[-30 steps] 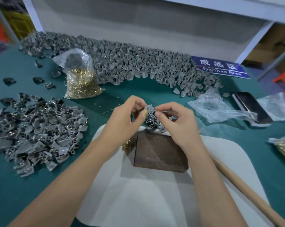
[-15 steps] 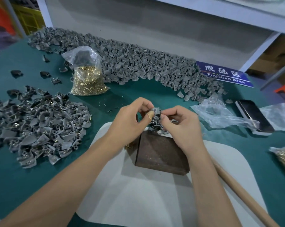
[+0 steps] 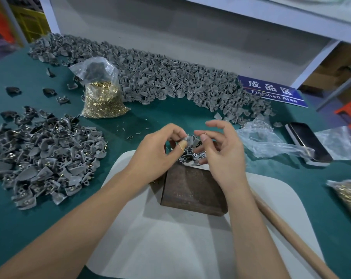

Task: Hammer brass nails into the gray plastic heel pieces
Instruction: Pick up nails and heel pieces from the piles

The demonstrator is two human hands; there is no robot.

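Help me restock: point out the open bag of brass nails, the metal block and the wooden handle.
bag of brass nails (image 3: 104, 101), head view, nail-filled lower part.
metal block (image 3: 192, 190), head view, top face.
wooden handle (image 3: 287, 234), head view, mid-shaft.

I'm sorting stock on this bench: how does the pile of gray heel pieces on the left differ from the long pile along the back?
The left pile is a compact heap near the person's left arm; the back pile stretches in a long band along the rear wall. Brass glints show among the left pile's pieces, while the back pile looks plain gray from here. The back pile runs up to the blue sign; the left pile has none. Both are gray heel pieces lying on the green table.
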